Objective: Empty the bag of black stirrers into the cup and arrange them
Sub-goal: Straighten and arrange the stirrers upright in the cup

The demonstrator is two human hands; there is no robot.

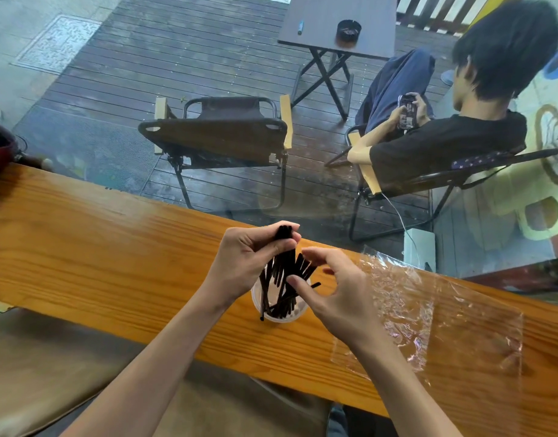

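Stirrers [279, 279] askew in cup [255, 298]

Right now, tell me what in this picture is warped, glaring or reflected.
Head view: wide-angle bend curves the wooden counter and tilts the scene; the clear bag shows crinkled glare; pale reflections float over the right side, seemingly in window glass, above the seated person; both the left hand and right hand and the stirrers look sharp.

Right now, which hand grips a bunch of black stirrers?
The left hand grips the thin black plastic stirrers; the right hand holds none.
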